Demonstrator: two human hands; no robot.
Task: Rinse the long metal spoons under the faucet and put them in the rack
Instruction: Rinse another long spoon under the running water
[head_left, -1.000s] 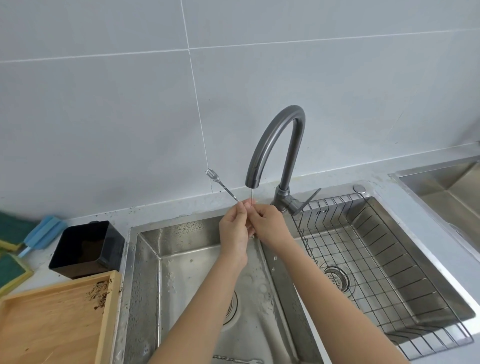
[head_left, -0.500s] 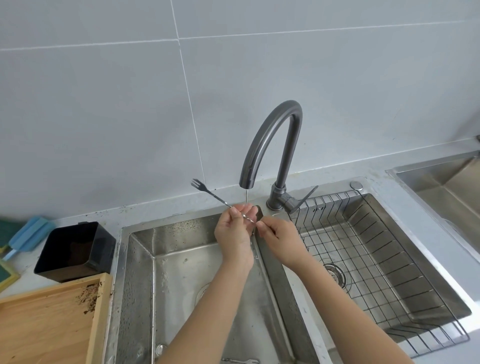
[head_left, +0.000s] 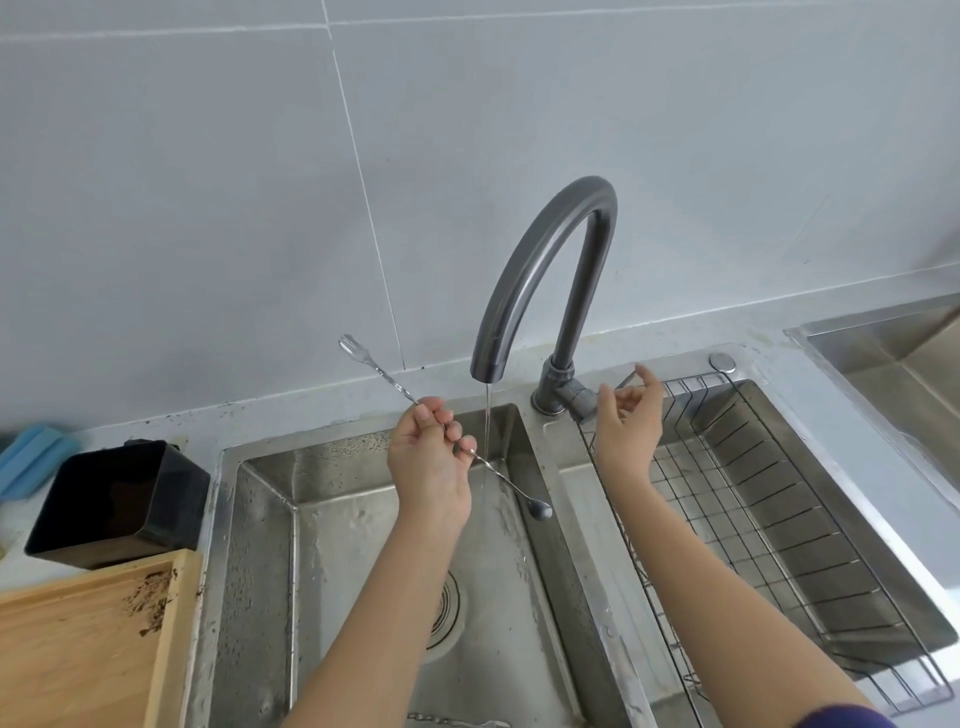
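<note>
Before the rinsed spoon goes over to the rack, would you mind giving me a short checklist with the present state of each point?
1. Left hand grips the long spoon at mid-handle: ok.
2. Spoon under the water stream: ok, the stream meets the handle just past the fingers.
3. Bowl end rinsed clean: cannot tell.
4. Right hand free: ok, open beside the faucet lever, holding nothing.
5. Wire rack has room: ok, nothing lies in it.
6. All spoons done: not ok, another utensil lies in the left basin.
</note>
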